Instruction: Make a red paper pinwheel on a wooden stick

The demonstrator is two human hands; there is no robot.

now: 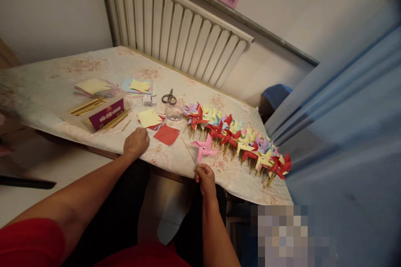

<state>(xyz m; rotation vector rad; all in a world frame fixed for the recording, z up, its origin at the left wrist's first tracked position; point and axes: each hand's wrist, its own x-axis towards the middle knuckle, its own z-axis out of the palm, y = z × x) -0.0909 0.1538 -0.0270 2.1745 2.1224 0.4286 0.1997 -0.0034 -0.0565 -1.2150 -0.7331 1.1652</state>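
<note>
My left hand (137,142) rests curled on the table's front edge, its fingers closed; whatever may be inside is hidden. My right hand (206,178) is pinched just below a pink paper pinwheel (204,148), whose blades face up. A thin stick (188,149) slants from the tabletop toward those fingertips; whether it joins the pinwheel I cannot tell. Between the hands lie a red slit paper square (167,134) and a pile of paper squares topped by a yellow one (150,117). One short stick (126,125) lies beside my left hand.
Rows of finished pinwheels (232,137) fill the table's right side. Scissors (169,98), a clear bag (174,112), small boxes (149,100), paper stacks (95,86) and a purple-labelled pack (108,114) with sticks occupy the left and back. A radiator (175,25) stands behind; a blue curtain (338,133) hangs right.
</note>
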